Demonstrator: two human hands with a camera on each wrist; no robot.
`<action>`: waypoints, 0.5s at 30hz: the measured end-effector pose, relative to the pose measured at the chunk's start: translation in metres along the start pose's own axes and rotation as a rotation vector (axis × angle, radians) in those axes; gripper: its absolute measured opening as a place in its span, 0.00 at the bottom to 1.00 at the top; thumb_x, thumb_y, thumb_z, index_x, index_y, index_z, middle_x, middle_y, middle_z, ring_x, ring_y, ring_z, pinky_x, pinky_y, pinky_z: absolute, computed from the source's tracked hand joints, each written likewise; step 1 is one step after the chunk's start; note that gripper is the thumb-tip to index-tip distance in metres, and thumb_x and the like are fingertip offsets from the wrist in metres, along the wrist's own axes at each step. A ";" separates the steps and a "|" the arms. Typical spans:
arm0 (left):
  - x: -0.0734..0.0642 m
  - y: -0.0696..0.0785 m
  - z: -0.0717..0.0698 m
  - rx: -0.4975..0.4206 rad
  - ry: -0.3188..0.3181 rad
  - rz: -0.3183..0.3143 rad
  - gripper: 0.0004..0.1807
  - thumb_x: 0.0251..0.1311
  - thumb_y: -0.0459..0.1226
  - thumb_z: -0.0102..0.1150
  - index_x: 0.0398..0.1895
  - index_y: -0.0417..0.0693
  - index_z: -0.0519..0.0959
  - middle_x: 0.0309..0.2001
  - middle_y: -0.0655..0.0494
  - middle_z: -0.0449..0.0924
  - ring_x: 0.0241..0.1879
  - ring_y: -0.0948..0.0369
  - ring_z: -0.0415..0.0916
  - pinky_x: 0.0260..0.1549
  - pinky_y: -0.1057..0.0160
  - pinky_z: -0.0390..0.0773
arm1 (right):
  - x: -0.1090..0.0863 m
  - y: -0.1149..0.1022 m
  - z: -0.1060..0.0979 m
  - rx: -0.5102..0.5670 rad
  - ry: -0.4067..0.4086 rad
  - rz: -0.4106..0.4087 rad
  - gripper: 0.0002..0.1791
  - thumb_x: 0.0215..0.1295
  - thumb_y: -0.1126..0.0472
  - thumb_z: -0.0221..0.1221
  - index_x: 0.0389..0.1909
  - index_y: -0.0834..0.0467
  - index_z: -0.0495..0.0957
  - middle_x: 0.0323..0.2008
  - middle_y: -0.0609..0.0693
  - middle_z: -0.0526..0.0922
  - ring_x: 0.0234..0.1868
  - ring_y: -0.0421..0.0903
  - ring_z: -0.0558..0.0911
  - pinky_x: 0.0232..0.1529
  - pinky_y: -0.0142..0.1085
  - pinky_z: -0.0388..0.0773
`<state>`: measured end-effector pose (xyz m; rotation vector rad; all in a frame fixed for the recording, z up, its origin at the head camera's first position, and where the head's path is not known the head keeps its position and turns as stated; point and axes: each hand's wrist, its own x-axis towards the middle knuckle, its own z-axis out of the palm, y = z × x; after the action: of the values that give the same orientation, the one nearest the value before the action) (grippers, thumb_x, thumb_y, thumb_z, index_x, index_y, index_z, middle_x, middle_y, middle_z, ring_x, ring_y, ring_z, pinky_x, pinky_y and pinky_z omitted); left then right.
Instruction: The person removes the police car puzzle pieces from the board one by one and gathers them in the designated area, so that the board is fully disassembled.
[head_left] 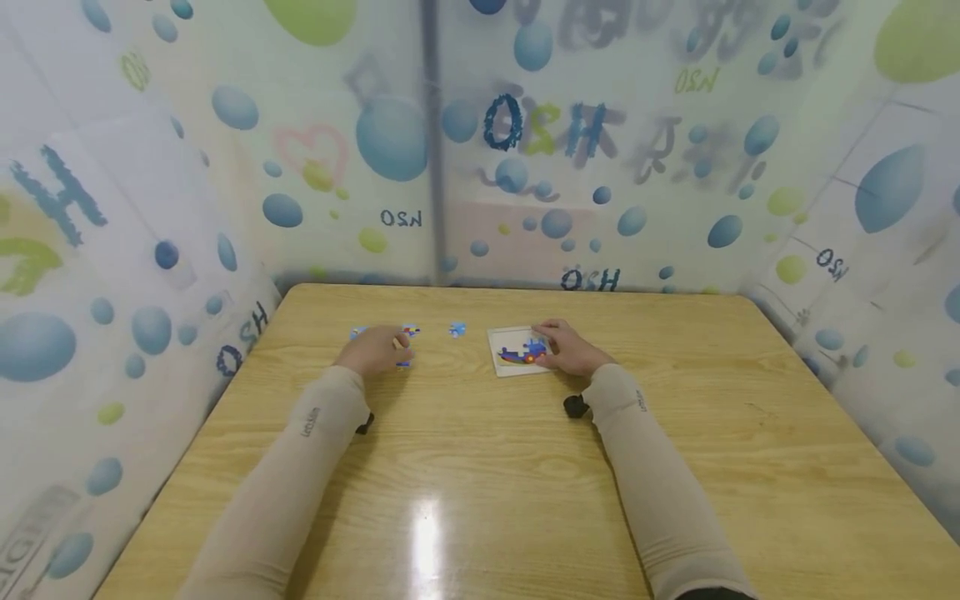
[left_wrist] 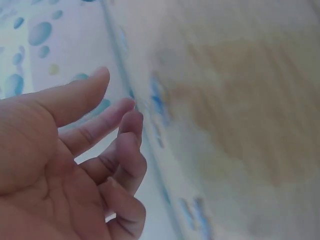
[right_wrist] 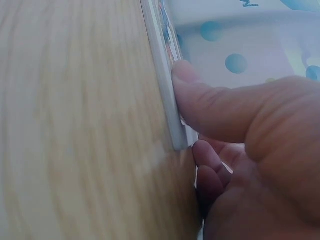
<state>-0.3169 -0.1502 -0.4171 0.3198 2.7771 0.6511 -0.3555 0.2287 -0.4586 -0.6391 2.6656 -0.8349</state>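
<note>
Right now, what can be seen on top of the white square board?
The white square board bears a colourful picture with blue, red and yellow parts. The right hand covers part of the board's right side, so what lies beneath that hand cannot be seen.

Puzzle board (head_left: 512, 339) partly behind right hand (head_left: 572, 350)

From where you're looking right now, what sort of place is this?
Probably a small screened-off work booth: bubble-printed sheets rise on three sides of a wooden table, which holds a puzzle board and loose pieces.
</note>
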 end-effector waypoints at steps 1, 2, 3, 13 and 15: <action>0.001 0.004 0.000 0.001 0.000 0.006 0.20 0.75 0.45 0.55 0.60 0.40 0.76 0.56 0.42 0.80 0.47 0.50 0.80 0.48 0.48 0.79 | -0.001 0.000 0.000 0.010 0.000 0.000 0.36 0.75 0.60 0.59 0.77 0.65 0.56 0.74 0.68 0.51 0.74 0.66 0.58 0.74 0.59 0.54; 0.001 0.008 0.000 0.001 0.000 0.016 0.20 0.75 0.45 0.55 0.61 0.41 0.76 0.56 0.42 0.81 0.45 0.51 0.80 0.47 0.48 0.79 | -0.002 -0.001 -0.001 0.023 0.000 -0.001 0.35 0.75 0.60 0.59 0.77 0.64 0.58 0.74 0.68 0.51 0.73 0.66 0.58 0.74 0.59 0.55; 0.001 0.012 0.000 0.003 0.000 0.025 0.20 0.75 0.45 0.54 0.61 0.42 0.76 0.55 0.43 0.81 0.45 0.51 0.80 0.46 0.48 0.79 | -0.003 -0.001 -0.002 0.030 0.002 -0.001 0.33 0.75 0.61 0.59 0.76 0.63 0.60 0.74 0.68 0.51 0.73 0.66 0.59 0.73 0.60 0.56; 0.008 0.041 0.011 0.017 -0.048 0.117 0.21 0.74 0.45 0.57 0.63 0.44 0.76 0.55 0.44 0.81 0.51 0.50 0.80 0.49 0.49 0.80 | -0.003 0.002 -0.002 0.081 -0.008 0.025 0.24 0.75 0.61 0.58 0.69 0.61 0.71 0.74 0.64 0.53 0.70 0.65 0.64 0.71 0.59 0.61; 0.011 0.046 0.015 0.024 -0.070 0.132 0.22 0.74 0.46 0.57 0.64 0.46 0.75 0.55 0.44 0.80 0.52 0.50 0.79 0.50 0.48 0.79 | -0.002 0.002 -0.002 0.085 -0.009 0.021 0.24 0.75 0.61 0.58 0.70 0.61 0.71 0.74 0.63 0.54 0.68 0.64 0.65 0.70 0.58 0.63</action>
<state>-0.3152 -0.1012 -0.4116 0.5245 2.7162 0.6251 -0.3548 0.2324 -0.4582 -0.5919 2.6084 -0.9311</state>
